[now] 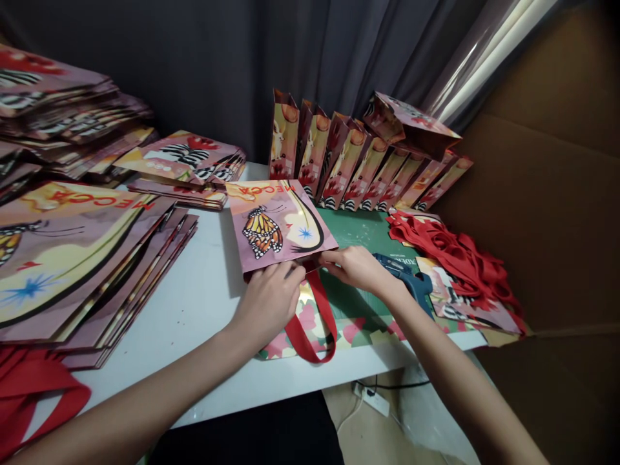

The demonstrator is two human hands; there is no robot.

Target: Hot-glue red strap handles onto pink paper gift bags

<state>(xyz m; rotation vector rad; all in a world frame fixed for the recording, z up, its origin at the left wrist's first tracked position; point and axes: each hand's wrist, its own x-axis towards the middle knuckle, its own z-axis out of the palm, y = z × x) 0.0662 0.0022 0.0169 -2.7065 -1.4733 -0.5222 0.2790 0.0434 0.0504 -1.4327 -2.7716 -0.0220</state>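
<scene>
A printed paper gift bag (283, 223) with a butterfly picture lies at the middle of the table, its opening facing me. My left hand (274, 294) grips the near edge of the bag, fingers curled at its mouth. At the right corner of that opening, my right hand (356, 266) pinches the rim, with the fingertips partly hidden inside. From the mouth a red ribbon handle (325, 316) loops down towards me over a patterned green board (361, 226). Close to my right wrist lies a dark blue glue gun (411, 278).
Several finished-looking bags (346, 161) stand in a row at the back, with one bag (416, 123) lying on top. Stacks of flat bags (87, 258) fill the left. Red ribbons (450, 252) are heaped at right, beside a cardboard wall (547, 213). More red ribbon (43, 394) lies front left.
</scene>
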